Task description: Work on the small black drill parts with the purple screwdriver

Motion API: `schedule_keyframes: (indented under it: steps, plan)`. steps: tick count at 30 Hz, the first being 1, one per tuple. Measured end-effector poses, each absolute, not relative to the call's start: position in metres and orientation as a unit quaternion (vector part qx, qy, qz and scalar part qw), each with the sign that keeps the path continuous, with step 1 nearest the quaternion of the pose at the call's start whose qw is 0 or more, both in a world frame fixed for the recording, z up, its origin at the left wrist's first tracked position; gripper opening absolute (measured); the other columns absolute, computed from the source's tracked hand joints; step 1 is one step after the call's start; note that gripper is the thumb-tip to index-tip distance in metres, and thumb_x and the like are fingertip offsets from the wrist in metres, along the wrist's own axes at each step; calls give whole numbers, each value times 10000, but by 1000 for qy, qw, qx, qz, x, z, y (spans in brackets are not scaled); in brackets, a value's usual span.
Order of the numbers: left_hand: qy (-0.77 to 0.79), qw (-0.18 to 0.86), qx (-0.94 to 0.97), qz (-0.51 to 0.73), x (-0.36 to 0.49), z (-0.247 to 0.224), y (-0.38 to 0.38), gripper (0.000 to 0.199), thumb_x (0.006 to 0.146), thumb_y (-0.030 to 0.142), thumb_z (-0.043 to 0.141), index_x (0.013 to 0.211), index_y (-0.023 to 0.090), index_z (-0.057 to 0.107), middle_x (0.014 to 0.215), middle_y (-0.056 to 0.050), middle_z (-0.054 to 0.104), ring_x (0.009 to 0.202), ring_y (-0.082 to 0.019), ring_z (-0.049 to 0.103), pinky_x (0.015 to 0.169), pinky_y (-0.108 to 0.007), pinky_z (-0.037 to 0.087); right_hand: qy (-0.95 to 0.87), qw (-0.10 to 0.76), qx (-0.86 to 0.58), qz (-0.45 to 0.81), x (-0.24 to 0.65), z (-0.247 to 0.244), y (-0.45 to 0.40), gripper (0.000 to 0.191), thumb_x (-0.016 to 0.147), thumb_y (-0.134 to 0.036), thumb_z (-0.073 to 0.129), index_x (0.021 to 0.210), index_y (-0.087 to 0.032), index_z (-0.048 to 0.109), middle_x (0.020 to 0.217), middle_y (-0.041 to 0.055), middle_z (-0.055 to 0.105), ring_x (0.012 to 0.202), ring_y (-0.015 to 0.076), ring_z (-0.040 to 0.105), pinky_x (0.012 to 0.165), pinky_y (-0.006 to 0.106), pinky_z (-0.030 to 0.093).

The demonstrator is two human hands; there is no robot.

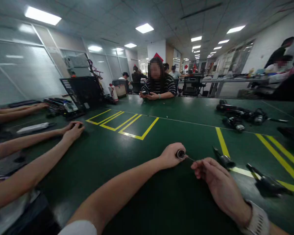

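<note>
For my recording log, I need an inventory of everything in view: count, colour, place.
Cylindrical part: one, dark with a silvery rim, in the left hand
Thin tool: one, greyish, between the part and the right hand
Loose parts: two, black and grey, right foreground
Dark devices: several, black, far right
Table: one, green, beneath these
Tape outlines: several, yellow, on the table
White device: one, left
Black panel: one, far left
Co-workers: several, one striped top opposite, others left and behind
Ceiling lights: several, white, overhead
Watch: one, pale, right wrist
Own hands: two, bare, centre and right
Background details too small to list.
</note>
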State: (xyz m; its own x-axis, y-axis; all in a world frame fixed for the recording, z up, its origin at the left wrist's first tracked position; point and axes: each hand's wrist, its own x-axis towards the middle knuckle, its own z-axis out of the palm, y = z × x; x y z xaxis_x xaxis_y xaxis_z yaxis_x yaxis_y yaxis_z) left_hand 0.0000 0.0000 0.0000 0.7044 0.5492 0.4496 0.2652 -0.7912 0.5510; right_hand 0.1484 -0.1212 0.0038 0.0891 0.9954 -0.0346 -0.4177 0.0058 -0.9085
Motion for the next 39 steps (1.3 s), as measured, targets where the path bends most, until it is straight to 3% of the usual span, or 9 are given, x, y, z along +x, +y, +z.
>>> schedule_keyframes:
  steps: [7, 17, 26, 35, 39]
  plan:
    - [243, 177, 923, 241, 0, 3, -1, 120, 795, 233, 575, 708, 162, 532, 727, -2, 517, 679, -126, 485, 628, -236, 380, -398, 579, -463, 539, 146, 8, -126, 208, 796, -384, 596, 723, -202, 666, 768, 34, 647, 720, 183, 521, 667, 316, 387]
    - [211, 269, 899, 275, 0, 3, 1, 174, 777, 276, 605, 707, 145, 515, 713, 2, 512, 672, -113, 487, 629, -225, 400, -358, 595, -404, 596, 152, 6, -123, 191, 827, -348, 551, 744, -211, 655, 789, 40, 666, 710, 181, 536, 652, 316, 408]
    - [239, 161, 925, 246, -1, 3, -2, 125, 806, 232, 569, 713, 156, 533, 738, -1, 515, 682, -120, 486, 622, -235, 373, -407, 570, -473, 534, 148, 6, -126, 215, 812, -380, 575, 737, -201, 667, 788, 48, 648, 759, 204, 536, 696, 340, 393]
    - [201, 254, 902, 285, -1, 3, 2, 167, 778, 265, 596, 696, 153, 503, 705, 7, 495, 669, -115, 480, 632, -229, 393, -355, 591, -410, 597, 151, 7, -122, 189, 820, -350, 557, 734, -213, 655, 787, 39, 667, 721, 186, 537, 662, 321, 404]
    - [214, 243, 901, 288, -1, 2, 2, 154, 780, 258, 593, 705, 154, 507, 714, 6, 501, 671, -115, 480, 628, -229, 391, -353, 598, -420, 584, 151, 6, -123, 188, 816, -369, 566, 748, -218, 656, 795, 37, 667, 734, 188, 538, 669, 323, 403]
